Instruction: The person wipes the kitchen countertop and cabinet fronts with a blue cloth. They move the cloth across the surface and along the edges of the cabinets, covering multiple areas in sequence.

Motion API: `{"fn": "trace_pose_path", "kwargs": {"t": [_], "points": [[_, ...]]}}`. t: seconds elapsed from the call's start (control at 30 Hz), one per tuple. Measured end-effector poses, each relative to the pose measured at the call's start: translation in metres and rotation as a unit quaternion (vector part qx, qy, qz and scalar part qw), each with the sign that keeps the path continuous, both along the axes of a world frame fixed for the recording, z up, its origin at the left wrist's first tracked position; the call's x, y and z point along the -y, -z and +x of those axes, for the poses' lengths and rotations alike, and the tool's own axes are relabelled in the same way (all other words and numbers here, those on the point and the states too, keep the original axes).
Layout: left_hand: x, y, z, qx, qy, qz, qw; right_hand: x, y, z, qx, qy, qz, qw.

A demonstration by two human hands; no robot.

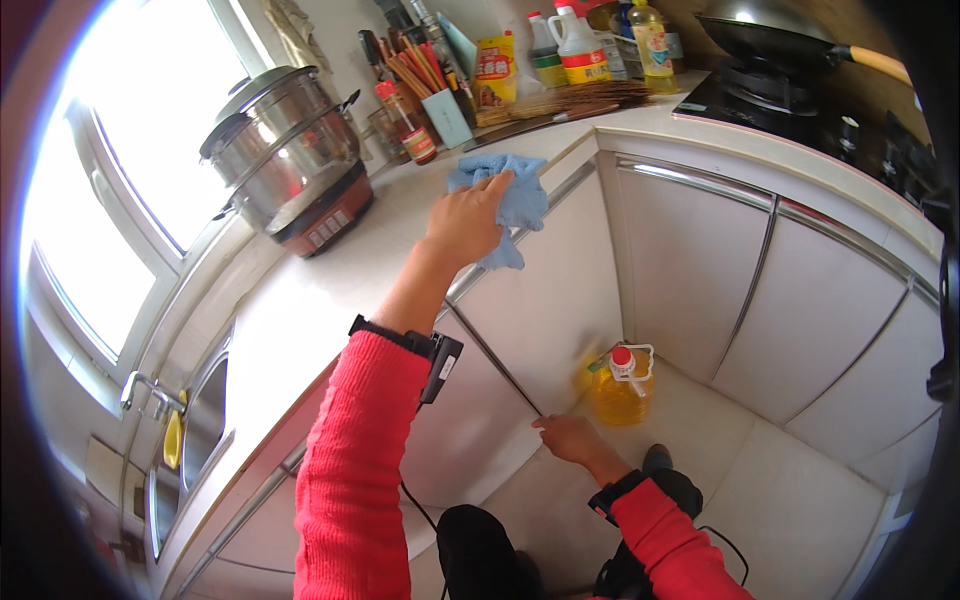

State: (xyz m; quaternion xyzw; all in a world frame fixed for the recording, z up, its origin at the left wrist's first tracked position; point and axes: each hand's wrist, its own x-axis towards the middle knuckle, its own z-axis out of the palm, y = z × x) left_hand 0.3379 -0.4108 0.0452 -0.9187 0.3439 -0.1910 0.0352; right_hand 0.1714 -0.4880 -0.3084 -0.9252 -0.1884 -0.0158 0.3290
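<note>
My left hand [466, 219] presses a light blue cloth [517, 196] on the front edge of the white countertop [330, 289]; part of the cloth hangs over the edge before the cabinet door. Lower down, my right hand [571, 439] is near the bottom of the cabinet doors, its fingers bent; whether it touches the door or holds anything I cannot tell. Beyond it, a large clear bottle of yellow oil [622, 394] with a red cap stands on the floor. A small red-capped sauce bottle [412, 135] stands on the counter beyond the cloth.
A steel steamer pot [289, 154] stands by the window. Chopsticks in a light blue holder [448, 118], a straw whisk broom [562, 103] and condiment bottles [581, 56] line the back. A wok [765, 41] sits on the gas hob [795, 120]. A sink [204, 420] is at lower left.
</note>
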Motion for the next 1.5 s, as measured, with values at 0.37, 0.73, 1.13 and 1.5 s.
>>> {"fn": "trace_pose_path", "kwargs": {"t": [0.37, 0.73, 1.13, 1.5], "points": [[-0.098, -0.004, -0.080, 0.019, 0.027, -0.011, 0.999, 0.009, 0.013, 0.001, -0.004, 0.006, 0.015, 1.000], [-0.201, -0.011, -0.167, 0.009, -0.067, -0.013, 0.998, 0.012, 0.012, 0.002, -0.035, 0.003, -0.039, 0.999], [-0.322, -0.019, -0.264, -0.022, -0.183, -0.029, 0.982, 0.013, 0.022, 0.003, -0.019, -0.025, -0.054, 0.998], [-0.326, -0.005, -0.264, 0.037, -0.185, -0.010, 0.982, -0.003, 0.025, -0.001, -0.066, -0.046, -0.084, 0.993]]}}
